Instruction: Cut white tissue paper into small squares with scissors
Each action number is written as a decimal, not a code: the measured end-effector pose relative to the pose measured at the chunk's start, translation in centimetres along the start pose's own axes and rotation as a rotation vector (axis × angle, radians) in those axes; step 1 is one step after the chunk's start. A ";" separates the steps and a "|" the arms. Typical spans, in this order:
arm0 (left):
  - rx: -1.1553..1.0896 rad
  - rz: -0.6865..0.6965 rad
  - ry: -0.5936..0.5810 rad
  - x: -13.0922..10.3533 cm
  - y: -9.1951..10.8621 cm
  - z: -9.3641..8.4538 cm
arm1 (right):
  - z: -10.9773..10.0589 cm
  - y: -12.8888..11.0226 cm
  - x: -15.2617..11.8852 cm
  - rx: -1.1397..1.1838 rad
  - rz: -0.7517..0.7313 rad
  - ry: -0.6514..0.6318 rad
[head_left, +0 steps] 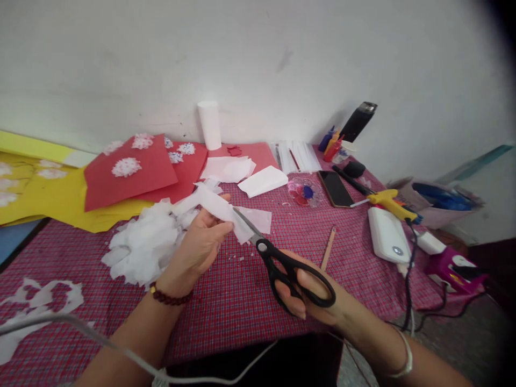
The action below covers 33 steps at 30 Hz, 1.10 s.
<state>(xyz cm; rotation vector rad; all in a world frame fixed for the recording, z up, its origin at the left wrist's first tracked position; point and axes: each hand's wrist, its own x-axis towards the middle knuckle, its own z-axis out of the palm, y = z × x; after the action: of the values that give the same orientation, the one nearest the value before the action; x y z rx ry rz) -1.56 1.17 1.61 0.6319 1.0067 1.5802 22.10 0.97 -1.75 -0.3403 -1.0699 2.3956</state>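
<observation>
My left hand (205, 236) pinches a folded strip of white tissue paper (217, 206) between thumb and fingers. My right hand (304, 285) has its fingers through the black handles of a pair of scissors (278, 258). The blades are parted around the strip's near end, just right of my left thumb. Small paper scraps (241, 258) lie on the cloth below the blades. Beside my left wrist sits a fluffy heap of white tissue paper (139, 244). Another flat white piece (258, 217) lies behind the blades.
Red cards with paper flowers (133, 185) lie over yellow sheets (100, 215) at left. Behind stand a white paper roll (209, 126) and paint bottles (332, 145). A phone (336, 188), a yellow glue gun (389, 203) and a white power bank (387, 234) are on the right. A cable (121, 349) crosses in front.
</observation>
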 end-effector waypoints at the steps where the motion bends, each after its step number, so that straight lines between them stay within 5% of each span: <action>1: 0.008 0.007 -0.013 0.0 0.1 -0.1 | -0.1 0.0 0.0 0.010 0.011 -0.012; 7: 0.046 0.027 -0.118 0.2 0.4 -0.2 | -0.9 0.4 0.0 0.111 0.075 -0.058; 20: 0.030 -0.096 -0.122 -0.8 -0.9 1.0 | -1.0 0.8 0.0 0.207 0.078 -0.018; 33: 0.034 -0.132 -0.143 -1.3 -1.4 2.0 | 0.3 0.9 0.6 -0.044 -0.047 0.023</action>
<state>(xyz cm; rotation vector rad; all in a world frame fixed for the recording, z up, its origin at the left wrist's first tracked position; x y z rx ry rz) 1.14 0.51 1.51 0.6784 0.9504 1.3852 21.19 0.57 -2.17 -0.3534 -1.1100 2.3244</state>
